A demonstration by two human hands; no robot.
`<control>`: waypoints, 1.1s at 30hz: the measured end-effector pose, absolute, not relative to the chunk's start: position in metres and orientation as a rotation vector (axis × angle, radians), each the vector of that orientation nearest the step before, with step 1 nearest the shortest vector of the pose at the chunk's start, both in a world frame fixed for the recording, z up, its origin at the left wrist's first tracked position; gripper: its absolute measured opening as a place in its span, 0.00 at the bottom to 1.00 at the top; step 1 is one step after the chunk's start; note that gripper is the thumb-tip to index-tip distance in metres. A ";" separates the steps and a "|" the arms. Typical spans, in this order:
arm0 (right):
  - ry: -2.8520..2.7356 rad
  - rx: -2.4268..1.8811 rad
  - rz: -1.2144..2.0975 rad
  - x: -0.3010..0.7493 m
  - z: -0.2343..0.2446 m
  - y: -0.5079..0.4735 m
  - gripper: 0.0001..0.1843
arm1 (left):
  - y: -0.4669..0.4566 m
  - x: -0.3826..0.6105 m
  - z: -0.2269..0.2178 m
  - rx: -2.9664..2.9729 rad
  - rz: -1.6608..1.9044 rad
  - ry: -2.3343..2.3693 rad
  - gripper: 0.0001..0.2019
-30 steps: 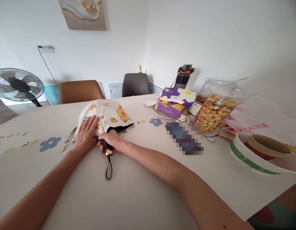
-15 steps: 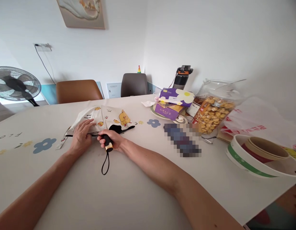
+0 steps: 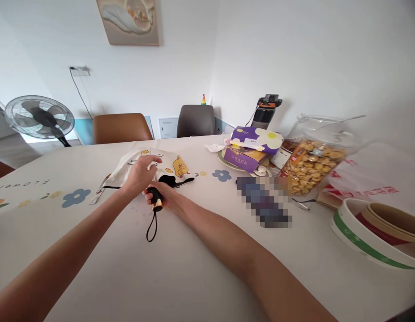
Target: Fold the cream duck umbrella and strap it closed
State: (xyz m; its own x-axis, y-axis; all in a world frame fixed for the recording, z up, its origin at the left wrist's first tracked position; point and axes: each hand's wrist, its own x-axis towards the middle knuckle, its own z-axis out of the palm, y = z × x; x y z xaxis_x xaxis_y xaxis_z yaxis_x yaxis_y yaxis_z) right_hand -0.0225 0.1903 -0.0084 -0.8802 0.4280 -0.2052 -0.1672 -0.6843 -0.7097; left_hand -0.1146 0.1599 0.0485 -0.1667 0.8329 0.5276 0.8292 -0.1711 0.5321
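A cream folding umbrella point(image 3: 126, 167) with yellow duck prints and a black underside lies on the white table point(image 3: 180, 268), its cloth loosely spread. My right hand point(image 3: 167, 194) is wrapped round its black handle point(image 3: 155, 195), which has a gold band and a black wrist loop point(image 3: 151, 227). Over the middle of the cloth is my left hand point(image 3: 142, 172), fingers apart and slightly curled. Whether its fingertips touch the cloth I cannot tell. A strap with a pale end point(image 3: 96, 197) sticks out at the umbrella's left side.
To the right stand a purple tissue pack point(image 3: 256, 139), a purple box point(image 3: 241, 158), a dark bottle point(image 3: 264, 112) and a clear snack jar point(image 3: 311, 163). Nearer lie a blurred-out object point(image 3: 263, 201) and tape rolls point(image 3: 358, 237). Chairs point(image 3: 123, 129) and a fan point(image 3: 42, 118) stand beyond.
My left hand has moved right across the umbrella cloth and lifted from lying flat. My right hand keeps its grip on the handle. The whole view has shifted slightly.
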 end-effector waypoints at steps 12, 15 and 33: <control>-1.090 -0.435 2.495 -0.025 -0.010 0.190 0.03 | 0.209 -0.101 0.046 2.501 0.137 1.749 0.23; -1.089 -0.452 2.512 -0.027 -0.011 0.191 0.04 | 0.213 -0.104 0.043 2.601 0.178 1.846 0.25; -1.052 -0.633 2.516 -0.025 -0.007 0.186 0.07 | 0.134 -0.177 0.045 1.812 1.888 2.438 0.19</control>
